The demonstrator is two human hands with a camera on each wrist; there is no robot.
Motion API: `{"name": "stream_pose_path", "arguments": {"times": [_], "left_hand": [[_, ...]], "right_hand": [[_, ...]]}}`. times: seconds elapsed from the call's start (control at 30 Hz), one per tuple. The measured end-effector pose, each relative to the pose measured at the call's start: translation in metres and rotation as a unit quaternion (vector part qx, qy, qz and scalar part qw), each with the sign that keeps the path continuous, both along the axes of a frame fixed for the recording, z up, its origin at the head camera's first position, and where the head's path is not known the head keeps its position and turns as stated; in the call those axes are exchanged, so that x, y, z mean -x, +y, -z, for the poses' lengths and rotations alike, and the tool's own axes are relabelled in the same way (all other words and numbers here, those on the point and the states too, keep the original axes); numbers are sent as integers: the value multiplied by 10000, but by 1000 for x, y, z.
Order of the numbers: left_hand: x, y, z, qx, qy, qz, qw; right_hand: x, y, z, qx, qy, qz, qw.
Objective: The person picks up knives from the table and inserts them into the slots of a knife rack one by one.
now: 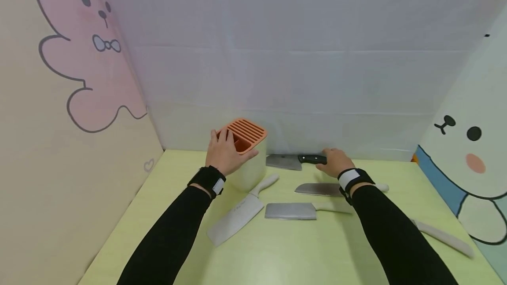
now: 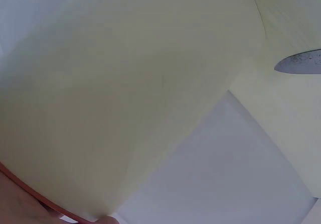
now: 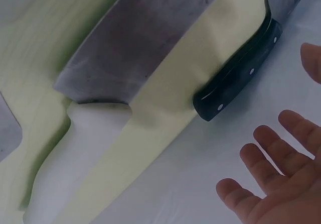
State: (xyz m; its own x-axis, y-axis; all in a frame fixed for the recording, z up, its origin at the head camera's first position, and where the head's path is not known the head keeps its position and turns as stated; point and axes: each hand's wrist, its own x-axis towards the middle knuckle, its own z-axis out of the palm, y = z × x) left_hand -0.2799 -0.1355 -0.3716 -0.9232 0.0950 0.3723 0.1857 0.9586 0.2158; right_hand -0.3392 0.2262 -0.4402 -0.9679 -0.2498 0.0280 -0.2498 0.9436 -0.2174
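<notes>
Progress is judged early: all five steel knives (image 1: 291, 211) lie on the pale yellow-green desk (image 1: 297, 254), none visible in the cream, slotted orange-topped knife holder (image 1: 254, 168), which stands toward the back with the left hand (image 1: 225, 155) gripping its rim, fingers bent over it. The right hand (image 1: 336, 162), fingers spread and holding nothing, is just beside the black-handled cleaver (image 1: 295, 161). Unverifiable: the holder's depths, and parts of the round-tipped knife (image 1: 318, 189) and far-right white-handled knife (image 1: 445, 236), hidden behind the right wrist and sleeve.
</notes>
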Motion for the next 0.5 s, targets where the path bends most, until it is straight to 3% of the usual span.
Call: {"name": "stream_pose_path", "arguments": {"times": [0.3,0.5], "left_hand": [[-7,-11,-3,-56,97,371,9992],[-9,-23,-4,-196,-208,583,9979]], "right_hand": [[7,-2,17,-102,108,48,9999],[9,-3,35,224,352,-35,9991]]}}
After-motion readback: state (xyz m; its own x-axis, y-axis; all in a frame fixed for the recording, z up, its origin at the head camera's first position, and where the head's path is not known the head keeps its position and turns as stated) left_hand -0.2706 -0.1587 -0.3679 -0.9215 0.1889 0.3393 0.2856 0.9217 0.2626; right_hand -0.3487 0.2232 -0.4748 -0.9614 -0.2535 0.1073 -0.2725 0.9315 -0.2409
